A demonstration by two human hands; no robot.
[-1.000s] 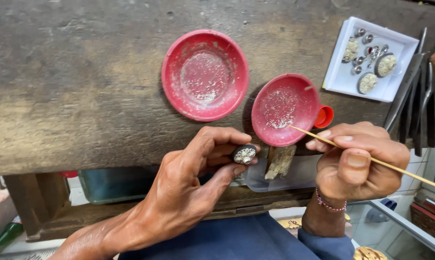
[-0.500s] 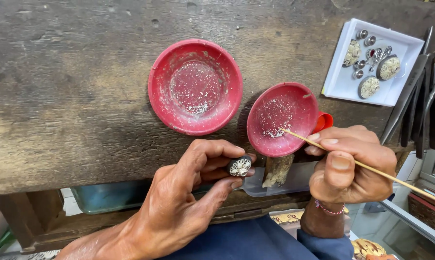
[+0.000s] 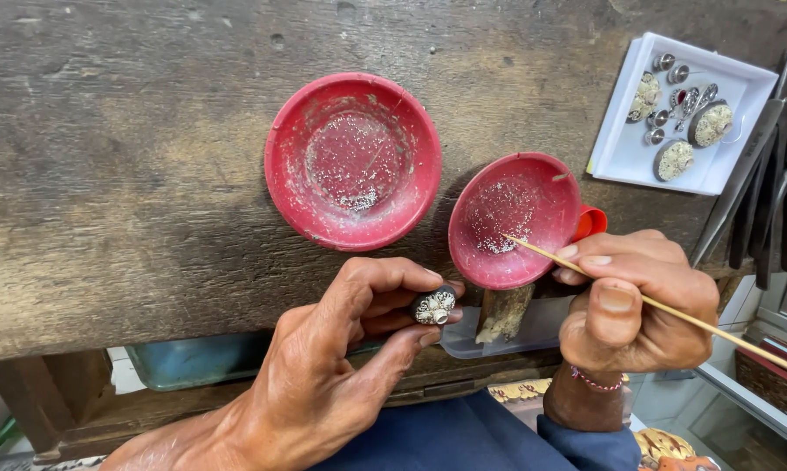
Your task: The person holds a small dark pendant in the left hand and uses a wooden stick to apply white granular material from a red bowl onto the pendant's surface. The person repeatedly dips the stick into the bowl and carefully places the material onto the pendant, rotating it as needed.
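Over worn bench, left hand (image 3: pixel 323 384) grip pinching filigree ornament (image 3: pixel 434 306), right hand (image 3: pixel 637 301) grip holding stick (image 3: pixel 672 312) angled up-left into smaller red dish (image 3: pixel 515 218)

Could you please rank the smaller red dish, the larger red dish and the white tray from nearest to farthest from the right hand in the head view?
From the right hand:
1. Smaller red dish, just left of it.
2. White tray, upper right.
3. Larger red dish, far left.

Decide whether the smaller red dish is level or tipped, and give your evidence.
Tipped. The smaller red dish leans toward the right hand, its inside facing the camera more than the flat larger dish.
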